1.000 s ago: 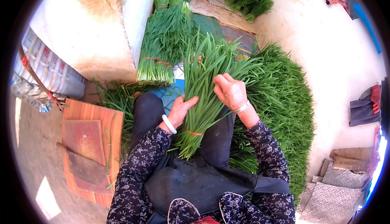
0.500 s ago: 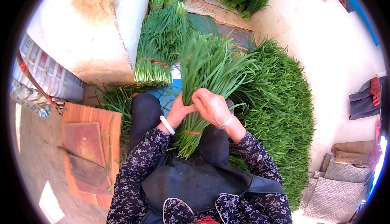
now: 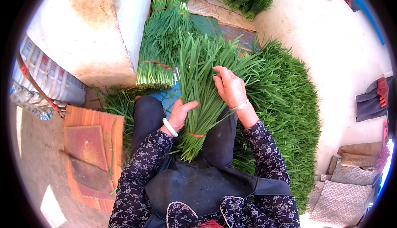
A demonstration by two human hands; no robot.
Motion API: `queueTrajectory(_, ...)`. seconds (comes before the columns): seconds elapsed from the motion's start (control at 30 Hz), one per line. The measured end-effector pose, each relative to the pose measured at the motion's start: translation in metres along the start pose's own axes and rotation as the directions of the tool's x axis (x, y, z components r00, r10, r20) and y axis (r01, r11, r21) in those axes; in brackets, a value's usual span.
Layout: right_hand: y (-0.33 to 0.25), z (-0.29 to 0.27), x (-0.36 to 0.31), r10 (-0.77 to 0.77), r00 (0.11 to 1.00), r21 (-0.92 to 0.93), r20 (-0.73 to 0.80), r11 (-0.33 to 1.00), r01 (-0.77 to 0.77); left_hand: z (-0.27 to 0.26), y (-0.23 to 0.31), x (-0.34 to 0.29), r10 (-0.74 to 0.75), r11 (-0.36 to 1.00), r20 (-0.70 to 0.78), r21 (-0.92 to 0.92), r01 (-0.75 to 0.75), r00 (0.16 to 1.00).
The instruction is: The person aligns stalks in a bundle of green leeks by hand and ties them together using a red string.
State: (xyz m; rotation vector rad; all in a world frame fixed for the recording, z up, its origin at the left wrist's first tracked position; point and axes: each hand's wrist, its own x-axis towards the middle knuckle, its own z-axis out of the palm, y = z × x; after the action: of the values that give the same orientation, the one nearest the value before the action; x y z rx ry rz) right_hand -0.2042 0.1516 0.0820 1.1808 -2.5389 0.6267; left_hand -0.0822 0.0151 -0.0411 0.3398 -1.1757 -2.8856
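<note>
A bundle of garlic chives (image 3: 197,116) stands between my knees, leaf tips pointing away from me, with an orange band (image 3: 195,135) round its lower stems. My left hand (image 3: 180,113) grips its left side above the band, thumb across the leaves. Over the upper right of the leaves is my right hand (image 3: 232,89), its fingers curled in; whatever they pinch, if anything, is too small to make out. Beyond the bundle lie other chive bundles (image 3: 159,48), tied with orange bands.
A large heap of loose chives (image 3: 285,120) spreads on my right. To my left, a wooden board (image 3: 116,124) carries a wide dark blade (image 3: 87,173). A white block (image 3: 82,29) stands front left, near a grey-white basket (image 3: 62,81). Folded woven sacks (image 3: 341,199) lie far right.
My right hand has moved off the middle of the bundle, up and to the right. The leaves have fanned wider, while my left hand keeps its place at the left side.
</note>
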Motion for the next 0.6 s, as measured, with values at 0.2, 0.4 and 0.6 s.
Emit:
queueTrajectory(0.2, 0.006, 0.001, 0.007, -0.061, 0.992, -0.169, 0.111, 0.982, 0.079, 0.001, 0.003, -0.001, -0.008, 0.999, -0.004, 0.035, 0.009, 1.000)
queueTrajectory(0.4, 0.012, -0.004, 0.029, 0.437, 0.885, 0.645, 0.158, 0.633, -0.428, -0.003, -0.003, 0.000, 0.029, 0.997, 0.006, 0.067, -0.030, 1.000)
queueTrajectory(0.6, 0.002, -0.032, 0.108, -0.228, 0.972, -0.109, -0.048, 0.969, 0.222, 0.001, 0.002, -0.001, 0.004, 0.998, 0.077, 0.061, -0.008, 0.997)
